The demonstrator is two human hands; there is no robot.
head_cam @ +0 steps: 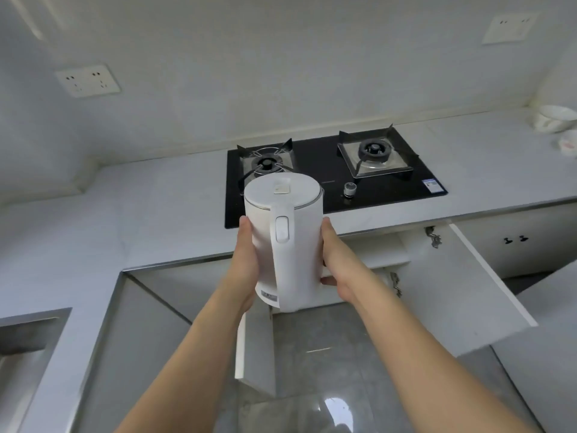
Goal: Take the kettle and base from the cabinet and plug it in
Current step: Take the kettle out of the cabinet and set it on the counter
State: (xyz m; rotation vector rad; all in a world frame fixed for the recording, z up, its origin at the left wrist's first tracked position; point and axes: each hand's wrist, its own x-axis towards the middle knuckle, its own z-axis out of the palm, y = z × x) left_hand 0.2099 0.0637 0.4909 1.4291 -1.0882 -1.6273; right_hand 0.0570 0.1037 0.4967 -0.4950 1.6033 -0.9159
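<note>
A white electric kettle (299,214) hangs upright in the air in front of the counter edge, its handle with a switch facing me. My left hand (245,264) presses its left side and my right hand (338,260) presses its right side and lower edge. Under the counter the cabinet (374,245) stands with both doors swung out; its right door (477,289) is wide open. The kettle's base is not visible. A wall socket (87,80) sits on the left wall above the counter and another socket (509,29) at the upper right.
A black two-burner gas hob (327,170) is set in the white counter (162,220) behind the kettle. White bowls (555,118) stand at the far right of the counter. A sink (28,335) lies at the lower left. Grey floor tiles are below.
</note>
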